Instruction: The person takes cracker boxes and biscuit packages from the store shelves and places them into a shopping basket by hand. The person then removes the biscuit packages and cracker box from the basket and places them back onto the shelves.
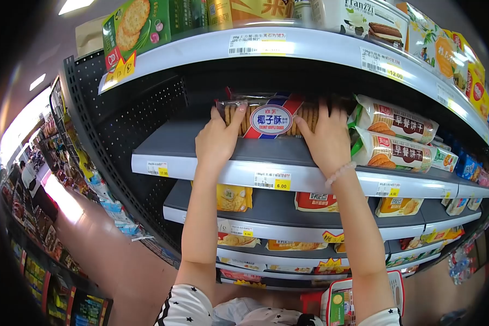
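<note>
A long clear pack of coconut cookies, with a red and blue band and an oval label, lies on a grey shelf. My left hand grips its left end, thumb on the front and fingers over the top. At the other end my right hand, a beaded bracelet on its wrist, holds it the same way. Behind this pack the edge of another wrapper shows, mostly hidden. Just right of my right hand lie two stacked rolls of breakfast biscuits, apart from my fingers.
Above, a shelf edge with price tags overhangs my hands, and boxed snacks stand on it. Lower shelves hold yellow and red biscuit packs. A perforated black panel closes the left side. A red and white basket sits below my right arm.
</note>
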